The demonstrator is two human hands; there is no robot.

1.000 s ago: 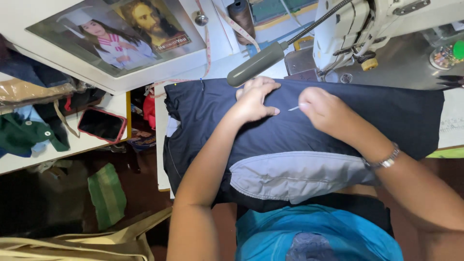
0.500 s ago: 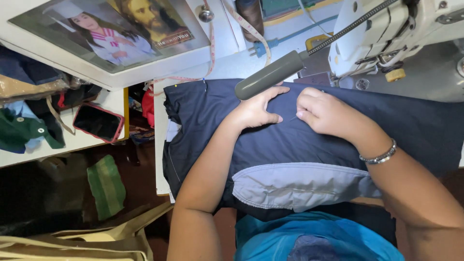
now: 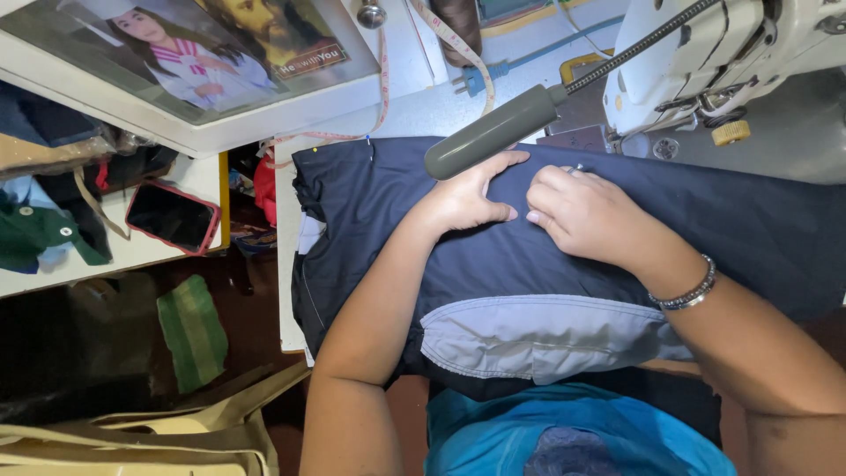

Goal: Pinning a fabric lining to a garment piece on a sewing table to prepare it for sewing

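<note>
Your left hand lies flat and your right hand pinches the navy garment, which lies lengthwise across the desk. A grey lamp head hangs just above your left fingers.

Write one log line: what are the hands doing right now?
left hand: flat on navy garment | right hand: pinching its fabric | sewing machine: behind | grey lamp head: above left hand

Matt navy cloth garment; glossy white sewing machine.

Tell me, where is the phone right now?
The phone with the pink case lies screen-up on the white side table at the left of the head view, beside green cloth.
</note>
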